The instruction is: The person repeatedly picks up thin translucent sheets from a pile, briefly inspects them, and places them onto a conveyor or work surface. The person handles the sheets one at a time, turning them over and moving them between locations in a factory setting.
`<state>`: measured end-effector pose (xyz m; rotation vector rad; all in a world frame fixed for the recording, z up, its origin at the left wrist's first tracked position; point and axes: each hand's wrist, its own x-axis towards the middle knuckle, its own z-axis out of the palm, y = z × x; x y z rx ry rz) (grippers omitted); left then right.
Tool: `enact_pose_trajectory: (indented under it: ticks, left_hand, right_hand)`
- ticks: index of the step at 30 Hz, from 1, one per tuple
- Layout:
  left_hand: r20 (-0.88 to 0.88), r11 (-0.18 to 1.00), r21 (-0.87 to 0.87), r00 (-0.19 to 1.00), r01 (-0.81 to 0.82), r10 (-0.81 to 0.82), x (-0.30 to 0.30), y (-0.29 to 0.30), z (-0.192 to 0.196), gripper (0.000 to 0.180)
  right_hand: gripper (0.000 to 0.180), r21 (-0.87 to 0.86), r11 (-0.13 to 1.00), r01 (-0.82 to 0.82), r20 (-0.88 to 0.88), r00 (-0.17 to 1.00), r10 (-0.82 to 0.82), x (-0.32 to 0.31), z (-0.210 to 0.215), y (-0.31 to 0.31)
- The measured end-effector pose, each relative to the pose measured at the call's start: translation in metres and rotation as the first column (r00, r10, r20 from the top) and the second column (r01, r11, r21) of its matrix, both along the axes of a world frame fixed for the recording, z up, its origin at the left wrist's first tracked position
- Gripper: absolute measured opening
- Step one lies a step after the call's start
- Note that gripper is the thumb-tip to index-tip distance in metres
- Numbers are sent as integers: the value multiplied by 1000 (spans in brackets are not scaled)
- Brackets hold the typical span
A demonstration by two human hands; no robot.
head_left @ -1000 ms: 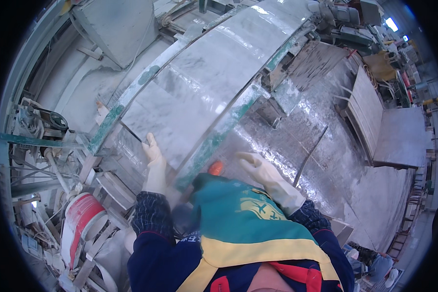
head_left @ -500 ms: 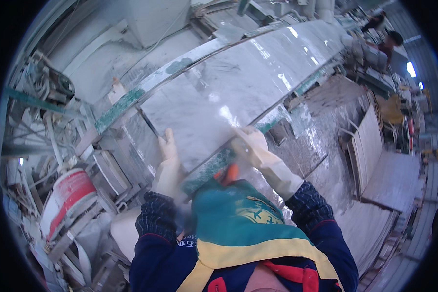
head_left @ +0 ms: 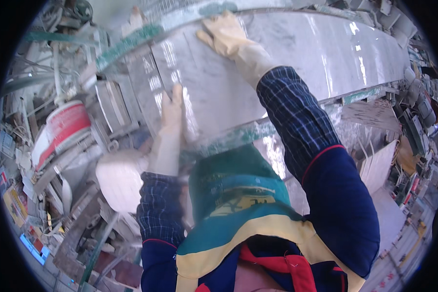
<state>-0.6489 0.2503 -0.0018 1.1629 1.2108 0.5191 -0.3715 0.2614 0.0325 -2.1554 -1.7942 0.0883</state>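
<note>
A long, pale grey polished stone slab [head_left: 282,53] lies across a bench with green-stained edges. My left hand [head_left: 173,109], in a cream rubber glove, rests on the slab's near left end, with its thumb and fingers pointing away from me. My right hand [head_left: 226,35], gloved the same way, reaches over to the slab's far edge and lies on it with thumb and fingers spread. Neither hand has anything in it that I can see. A narrow dark gap [head_left: 156,65] runs across beside my left hand, with another pale stone piece [head_left: 142,80] left of it.
A red and white rounded drum [head_left: 68,124] stands at the left amid clutter and metal frames. A pale rounded block [head_left: 119,177] sits near my left forearm. Stone sheets [head_left: 382,168] lean at the right. The bench's green-stained near rail [head_left: 219,141] runs before my apron.
My right hand has moved from the slab's near edge to its far edge. My left hand stays by the slab's left end. The view has shifted, and the slab sits higher in it.
</note>
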Motion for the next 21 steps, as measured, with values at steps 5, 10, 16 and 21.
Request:
enact_pose_trajectory:
  ticks: [5, 10, 16, 21]
  left_hand:
    - [36, 999, 33, 999, -13, 12, 4, -1, 8, 48]
    - [59, 996, -74, 997, -42, 46, 5, -4, 13, 42]
    - [-6, 998, -20, 998, -58, 58, 0, -10, 10, 52]
    - [14, 1000, 11, 999, -30, 30, 0, -7, 1, 65]
  right_hand:
    - [43, 96, 995, -37, 37, 999, 34, 0, -5, 3]
    - [42, 208, 975, -82, 51, 996, 73, -1, 0, 3]
    - [42, 24, 998, -51, -5, 999, 51, -1, -2, 1]
    - [43, 301, 949, -98, 6, 995, 101, 12, -1, -8]
